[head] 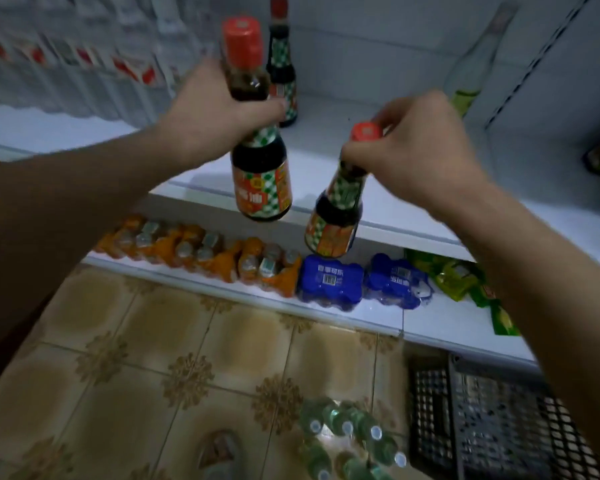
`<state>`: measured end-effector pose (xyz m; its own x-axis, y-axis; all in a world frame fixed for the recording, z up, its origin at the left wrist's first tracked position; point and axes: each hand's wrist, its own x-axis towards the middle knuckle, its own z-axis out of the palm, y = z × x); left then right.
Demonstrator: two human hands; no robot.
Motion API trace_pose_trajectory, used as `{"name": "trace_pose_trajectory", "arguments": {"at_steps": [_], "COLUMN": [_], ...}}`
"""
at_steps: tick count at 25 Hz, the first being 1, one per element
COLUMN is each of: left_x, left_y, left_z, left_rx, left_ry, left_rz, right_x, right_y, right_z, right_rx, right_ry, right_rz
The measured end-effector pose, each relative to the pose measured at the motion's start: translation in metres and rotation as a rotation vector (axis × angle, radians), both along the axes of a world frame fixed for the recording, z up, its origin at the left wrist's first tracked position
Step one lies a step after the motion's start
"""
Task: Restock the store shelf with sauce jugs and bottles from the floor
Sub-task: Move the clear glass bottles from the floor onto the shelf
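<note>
My left hand [215,112] grips the neck of a dark sauce bottle [262,181] with a red cap and a checked green-and-orange label, held just over the front edge of the white shelf [413,202]. My right hand [416,147] pinches a second, matching sauce bottle [335,226] by its red cap; it hangs tilted in front of the shelf edge. A third bottle of the same kind [284,64] stands upright at the back of the shelf, behind my left hand.
A clear bottle with a green label [471,71] stands at the shelf's back right. Orange packs [201,251], blue packs [329,282] and green bags [465,275] fill the bottom shelf. A pack of green bottles [347,434] and a black crate [492,420] sit on the tiled floor.
</note>
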<state>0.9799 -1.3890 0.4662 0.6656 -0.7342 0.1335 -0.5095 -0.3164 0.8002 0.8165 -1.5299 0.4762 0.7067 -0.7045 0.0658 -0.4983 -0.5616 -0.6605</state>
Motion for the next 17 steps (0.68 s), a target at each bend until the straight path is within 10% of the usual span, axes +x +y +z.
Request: {"name": "trace_pose_trajectory", "arguments": {"at_steps": [17], "left_x": [0.077], "left_y": [-0.075], "left_z": [-0.06], "left_rx": [0.104], "left_ry": [0.261], "left_rz": [0.158], "right_x": [0.105], "right_y": [-0.083], "right_z": [-0.034], "right_rx": [0.014], "right_ry": [-0.129], "right_rz": [-0.103]}}
